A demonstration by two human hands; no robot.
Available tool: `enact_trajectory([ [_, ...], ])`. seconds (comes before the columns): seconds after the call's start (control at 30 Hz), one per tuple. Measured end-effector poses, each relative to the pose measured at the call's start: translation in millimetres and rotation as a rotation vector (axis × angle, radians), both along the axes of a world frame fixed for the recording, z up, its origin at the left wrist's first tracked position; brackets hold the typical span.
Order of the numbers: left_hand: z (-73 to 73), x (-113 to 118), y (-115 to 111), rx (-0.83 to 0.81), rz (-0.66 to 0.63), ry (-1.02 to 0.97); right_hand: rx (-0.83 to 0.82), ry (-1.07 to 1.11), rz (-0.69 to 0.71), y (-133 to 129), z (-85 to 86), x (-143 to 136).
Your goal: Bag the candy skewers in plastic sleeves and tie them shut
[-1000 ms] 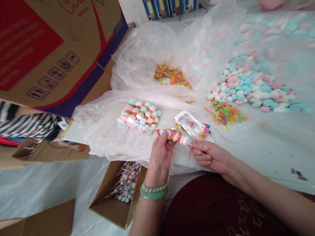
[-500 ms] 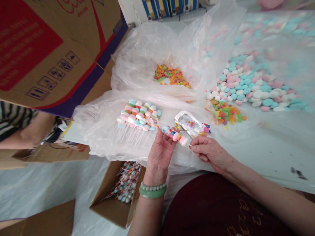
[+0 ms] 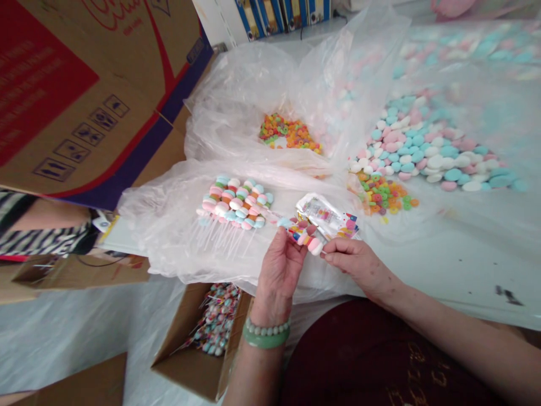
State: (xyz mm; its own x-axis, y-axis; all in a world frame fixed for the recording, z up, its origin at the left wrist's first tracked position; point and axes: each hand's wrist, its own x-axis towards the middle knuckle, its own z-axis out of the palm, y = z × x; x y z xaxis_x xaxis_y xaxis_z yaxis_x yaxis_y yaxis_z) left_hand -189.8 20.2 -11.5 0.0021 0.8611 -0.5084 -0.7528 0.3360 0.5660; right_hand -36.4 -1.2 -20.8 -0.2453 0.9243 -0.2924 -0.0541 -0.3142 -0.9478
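My left hand (image 3: 281, 268) holds a small clear printed wrapper (image 3: 288, 224), thumb on one side and fingers beneath. A candy skewer (image 3: 313, 245) sits partly inside that wrapper, its pink and white end pieces sticking out to the right. My right hand (image 3: 353, 259) pinches the skewer's stick close to the candy; most of the stick is hidden by the fingers. Just behind my hands lies a pile of printed wrappers (image 3: 323, 210). To the left, several candy skewers (image 3: 236, 202) lie side by side on plastic sheeting, white sticks toward me.
Loose pastel candies (image 3: 422, 146) and ring candies (image 3: 382, 194) are heaped at the right; more rings (image 3: 287, 132) lie farther back. Below the table edge, an open carton (image 3: 190, 361) holds wrapped skewers. A large box (image 3: 139, 73) stands at the left, near another person's arm (image 3: 53, 211).
My two hands have drawn slightly closer together, and less stick shows between the candy and my right fingers. The whole view has shifted a little.
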Motion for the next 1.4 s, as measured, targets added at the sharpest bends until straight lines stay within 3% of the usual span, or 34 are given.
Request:
enact_trajectory([
  [0.1,2.7,-2,3,-0.001,0.011,-0.004,0.28,-0.207,-0.044,3,-7.3,3],
  [0.2,4.7,-5,5,0.031,0.011,0.008,0.443,-0.344,-0.028,2,-15.2,6],
  [0.37,4.9,-1,6,0.027,0.024,0.12,0.591,-0.524,-0.022,-4,-17.5,7],
  [0.63,3.1,0,3,-0.033,0.041,0.108,0.778,-0.796,0.038,-7,-11.3,9],
  [1.13,-7.3,1,-1,0.016,0.027,0.163,0.706,-0.887,0.148,-8,-11.0,5],
  [1.27,-9.7,4,-2,-0.002,0.016,0.134,0.672,-0.709,0.14,-7,-10.2,-1],
  [1.4,-8.4,-2,-1,-0.042,-0.019,0.088,0.457,-0.458,0.134,-1,-16.0,-1],
])
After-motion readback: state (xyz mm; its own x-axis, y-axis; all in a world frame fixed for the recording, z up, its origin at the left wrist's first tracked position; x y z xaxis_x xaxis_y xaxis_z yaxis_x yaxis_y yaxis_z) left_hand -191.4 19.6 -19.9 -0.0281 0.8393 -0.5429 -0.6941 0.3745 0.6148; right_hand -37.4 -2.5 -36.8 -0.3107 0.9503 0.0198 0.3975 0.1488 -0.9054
